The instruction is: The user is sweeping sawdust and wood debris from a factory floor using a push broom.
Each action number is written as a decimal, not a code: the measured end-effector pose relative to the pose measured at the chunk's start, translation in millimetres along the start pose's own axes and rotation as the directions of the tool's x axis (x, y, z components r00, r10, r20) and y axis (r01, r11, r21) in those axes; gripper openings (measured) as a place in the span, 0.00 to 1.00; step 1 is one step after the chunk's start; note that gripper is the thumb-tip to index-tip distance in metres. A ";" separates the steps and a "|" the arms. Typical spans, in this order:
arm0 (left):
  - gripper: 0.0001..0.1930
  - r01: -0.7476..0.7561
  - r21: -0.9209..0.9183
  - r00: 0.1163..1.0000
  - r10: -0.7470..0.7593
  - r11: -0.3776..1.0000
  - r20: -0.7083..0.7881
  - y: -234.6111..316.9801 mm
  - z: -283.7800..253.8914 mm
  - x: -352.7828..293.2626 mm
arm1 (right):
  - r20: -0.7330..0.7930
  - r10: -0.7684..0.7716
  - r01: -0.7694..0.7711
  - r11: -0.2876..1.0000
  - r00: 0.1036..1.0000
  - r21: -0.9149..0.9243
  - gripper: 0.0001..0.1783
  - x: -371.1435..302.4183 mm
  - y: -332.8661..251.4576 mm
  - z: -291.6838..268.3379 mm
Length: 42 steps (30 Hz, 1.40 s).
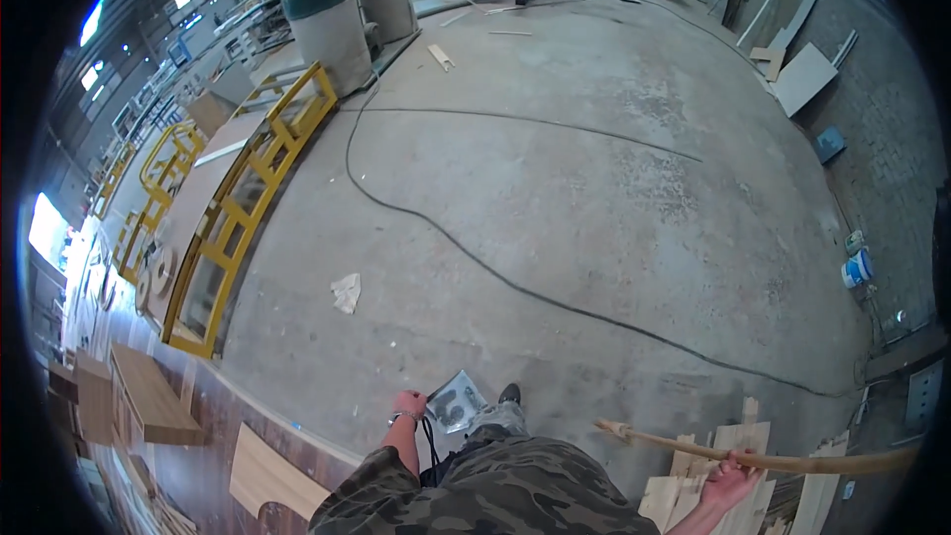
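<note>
In the head view, the right hand (pixel 728 483) is curling its fingers round a long wooden pole (pixel 832 462) at near right; it is gripping along the length rather than at the tip, probably to keep the pole balanced. The pole is lying crosswise above pale boards (pixel 659 497), its thinner end pointing left. The left hand (pixel 409 402) is hanging at near left with fingers folded in; a black cord (pixel 429 436) is dangling just beside it, but I cannot tell whether the hand is holding it. A clear plastic sheet (pixel 466 394) is showing between that hand and a shoe (pixel 510 393). Farther off, a dark cable (pixel 540 295) is curving across the floor (pixel 555 208), seemingly left slack.
</note>
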<state>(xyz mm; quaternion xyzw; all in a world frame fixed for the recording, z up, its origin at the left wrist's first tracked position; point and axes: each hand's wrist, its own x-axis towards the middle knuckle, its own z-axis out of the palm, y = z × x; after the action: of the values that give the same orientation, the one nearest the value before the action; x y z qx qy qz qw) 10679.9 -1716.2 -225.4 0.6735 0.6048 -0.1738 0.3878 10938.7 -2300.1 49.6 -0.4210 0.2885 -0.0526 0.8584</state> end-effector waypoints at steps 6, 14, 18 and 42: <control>0.16 -0.134 0.098 0.990 0.138 0.986 -0.037 108.0 -23.7 24.3 | 0.121 -0.208 0.201 0.977 0.971 0.071 0.21 28.3 -5.4 57.2; 0.16 -0.278 0.162 0.937 0.304 0.947 -0.169 239.1 -6.0 53.3 | -0.121 -0.111 0.060 0.929 0.986 -0.366 0.17 138.6 30.5 71.6; 0.16 -0.247 0.078 0.934 0.258 0.966 -0.248 273.7 1.4 69.1 | -0.138 -0.074 -0.021 0.812 0.988 -0.583 0.17 193.1 22.6 91.4; 0.17 -0.336 0.241 0.936 0.294 0.911 0.195 555.6 80.3 172.9 | -0.312 -0.823 0.461 0.534 0.475 -0.709 0.10 345.0 -82.7 179.8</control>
<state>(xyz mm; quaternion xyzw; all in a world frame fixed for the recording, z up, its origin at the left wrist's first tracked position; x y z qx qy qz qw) 11262.2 -1639.5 -225.0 0.7934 0.4268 -0.2413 0.3607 11333.9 -2343.5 42.4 -0.6768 0.3634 -0.4393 0.4658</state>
